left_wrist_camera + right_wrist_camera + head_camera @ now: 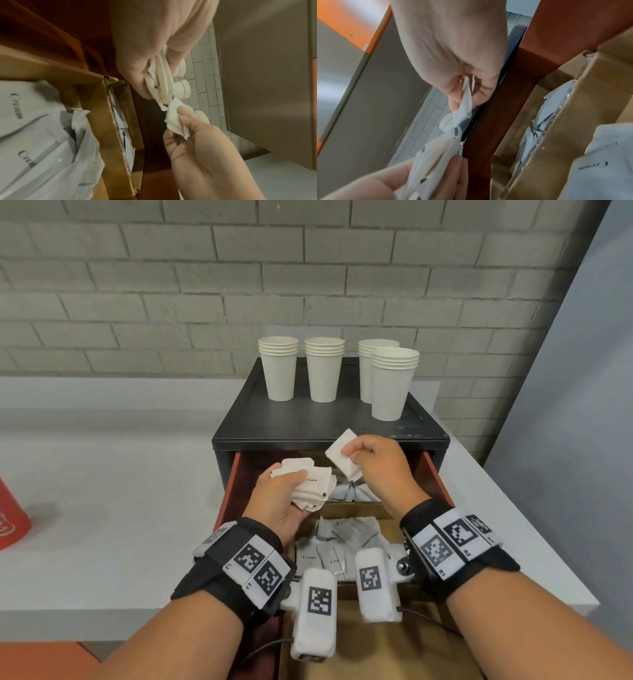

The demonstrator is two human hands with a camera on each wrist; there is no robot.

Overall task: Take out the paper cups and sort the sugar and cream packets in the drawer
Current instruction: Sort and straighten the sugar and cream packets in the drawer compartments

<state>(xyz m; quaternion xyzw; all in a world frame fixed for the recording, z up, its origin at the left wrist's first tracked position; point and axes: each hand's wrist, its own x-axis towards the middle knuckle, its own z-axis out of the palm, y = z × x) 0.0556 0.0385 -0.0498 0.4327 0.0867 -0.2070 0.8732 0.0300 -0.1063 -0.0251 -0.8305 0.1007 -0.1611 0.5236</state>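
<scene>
My left hand grips a bundle of white sugar packets above the open red drawer. My right hand pinches one or two white packets just to the right of that bundle, over the drawer's back compartment. The left wrist view shows the bundle in my left hand and the pinched packets touching its end. Grey cream packets fill the front cardboard compartment; more grey packets lie in the back one. Several stacks of paper cups stand on top of the black cabinet.
The cabinet sits on a white counter against a grey brick wall. A red object stands at the counter's far left. A cardboard divider separates the drawer's compartments. A grey panel rises at the right.
</scene>
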